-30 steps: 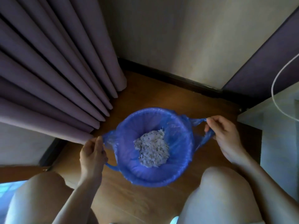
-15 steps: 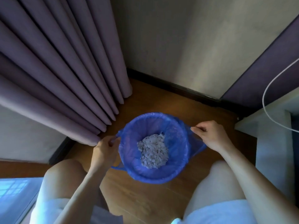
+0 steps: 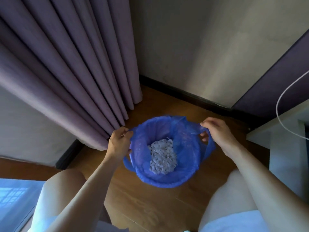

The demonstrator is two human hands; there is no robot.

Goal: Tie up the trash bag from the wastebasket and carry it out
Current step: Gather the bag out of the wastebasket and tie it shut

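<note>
A blue plastic trash bag [image 3: 184, 171] lines a round wastebasket on the wooden floor between my knees; the basket itself is hidden under the plastic. Pale shredded paper [image 3: 163, 158] lies at the bottom of the bag. My left hand [image 3: 119, 142] pinches the bag's left handle at the rim. On the right side, my right hand [image 3: 217, 133] grips the other handle, whose loop hangs down below the fingers. The bag mouth stands wide open between both hands.
Purple curtains [image 3: 66, 72] hang down to the floor just left of the basket. A beige wall with a dark baseboard [image 3: 184, 92] runs behind it. A pale cabinet [image 3: 284, 144] with a white cable [image 3: 278, 104] stands at the right. My bare knees frame the wooden floor [image 3: 150, 206].
Both hands have pulled the bag's handles upward and inward over the rim. The camera has risen, so the basket looks smaller and farther away.
</note>
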